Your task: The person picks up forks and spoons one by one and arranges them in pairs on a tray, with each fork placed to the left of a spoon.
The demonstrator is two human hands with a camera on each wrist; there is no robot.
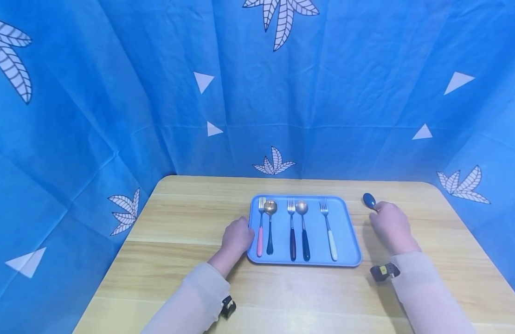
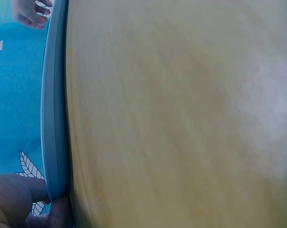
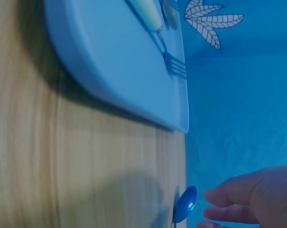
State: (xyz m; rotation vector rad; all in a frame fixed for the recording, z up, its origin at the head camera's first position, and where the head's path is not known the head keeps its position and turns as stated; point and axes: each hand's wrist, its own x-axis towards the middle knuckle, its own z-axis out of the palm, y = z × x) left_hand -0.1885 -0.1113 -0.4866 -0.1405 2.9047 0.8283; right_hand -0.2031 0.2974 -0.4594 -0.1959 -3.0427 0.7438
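A blue tray (image 1: 309, 260) lies on the table with several forks and spoons in a row on it. My left hand (image 1: 238, 235) is at its left edge; in the left wrist view the thumb and fingers (image 2: 58, 209) pinch the tray's rim (image 2: 55, 118). To the right of the tray, a spoon with a dark blue bowl (image 1: 369, 200) lies on the table. Over its handle, which is hidden, is my right hand (image 1: 391, 225). In the right wrist view this hand's fingers (image 3: 233, 190) are parted beside the spoon bowl (image 3: 186, 204).
On the tray, from left, lie a pink-handled fork (image 1: 260, 236), a gold-bowled spoon (image 1: 270, 208), a brown-handled fork (image 1: 292, 241), a dark-handled spoon (image 1: 305, 241) and a white-handled fork (image 1: 331, 241). A blue patterned curtain (image 1: 345, 93) surrounds the wooden table (image 1: 190, 208).
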